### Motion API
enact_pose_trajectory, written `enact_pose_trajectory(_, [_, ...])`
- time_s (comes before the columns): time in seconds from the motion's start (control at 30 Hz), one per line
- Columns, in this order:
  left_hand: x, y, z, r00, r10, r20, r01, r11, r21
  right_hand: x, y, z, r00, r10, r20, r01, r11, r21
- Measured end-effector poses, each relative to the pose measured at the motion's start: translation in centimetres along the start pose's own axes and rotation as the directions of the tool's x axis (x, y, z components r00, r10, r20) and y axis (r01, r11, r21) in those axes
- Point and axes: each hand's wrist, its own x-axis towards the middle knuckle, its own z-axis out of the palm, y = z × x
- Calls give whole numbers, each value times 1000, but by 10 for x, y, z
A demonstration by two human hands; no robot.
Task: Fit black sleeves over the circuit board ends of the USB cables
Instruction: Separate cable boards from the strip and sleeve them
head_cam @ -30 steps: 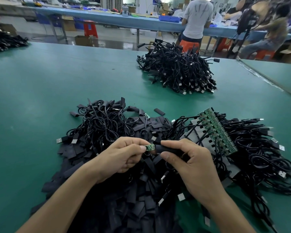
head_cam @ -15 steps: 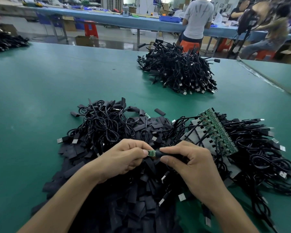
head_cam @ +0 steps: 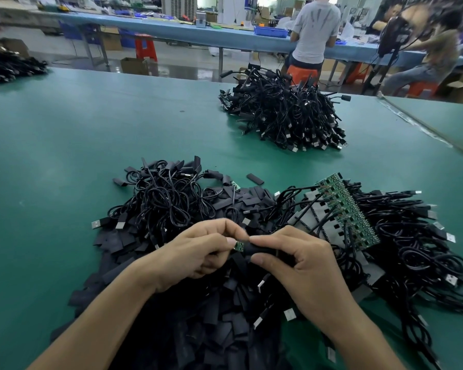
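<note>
Left fingertips (head_cam: 231, 240): curled together, thumb and forefinger pinching the outer end of a small green circuit board (head_cam: 239, 246). Right fingertips (head_cam: 257, 239): forefinger on top, thumb underneath, pinching a black sleeve (head_cam: 261, 249); the remaining fingers are curled below it. The sleeve's mouth meets the board, and only a short green stub shows between the two grips. How far the board sits inside the sleeve cannot be told.

The left hand (head_cam: 198, 252) and right hand (head_cam: 300, 265) are held close together, directly above the sleeve heap (head_cam: 211, 316), a wide spread of flat loose black sleeves on the green table (head_cam: 64, 156).

Positions taken from the sleeve heap:
- On its far left part lies a tangle of USB cables (head_cam: 166, 198), plugs pointing outward.
- Against its far right edge lies a strip of joined green boards (head_cam: 350, 209), tilted, with cables running off it.
- To the right of the heap, past that strip, lies a spread of cables (head_cam: 425, 249), metal plugs at its outer rim.
- Well beyond the heap, toward the table's far edge, stands a tall cable pile (head_cam: 286, 116).
- Far off to the left, another dark pile (head_cam: 8, 66), partly out of view.
- Past the table, a standing person (head_cam: 314, 30) faces a blue bench; a seated person (head_cam: 436, 54) is blurred.
</note>
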Motion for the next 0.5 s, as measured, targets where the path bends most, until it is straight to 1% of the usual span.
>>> enact_pose_trajectory(0.07, [0,0,0,1000,0,9,0,1000,22,-1,0,3,1000,-25,-8,24,999,-39])
enact_pose_trajectory(0.13, [-1,0,1,1000,-10,10,9,1000,16,-2,-1,5,999,-39,-24,38,998,-40])
enact_pose_trajectory(0.3, [-3,3,5,999,-48,-19,49,999,19,0,-3,6,999,-9,-51,8,1000,-14])
enact_pose_trajectory(0.4, [-2,4,8,997,-73,-18,74,996,44,-1,-5,7,1000,0,-27,-1,1000,-14])
enact_pose_trajectory(0.5, [-3,5,11,998,-68,-1,68,996,60,-3,-4,8,1000,10,9,-9,999,-43])
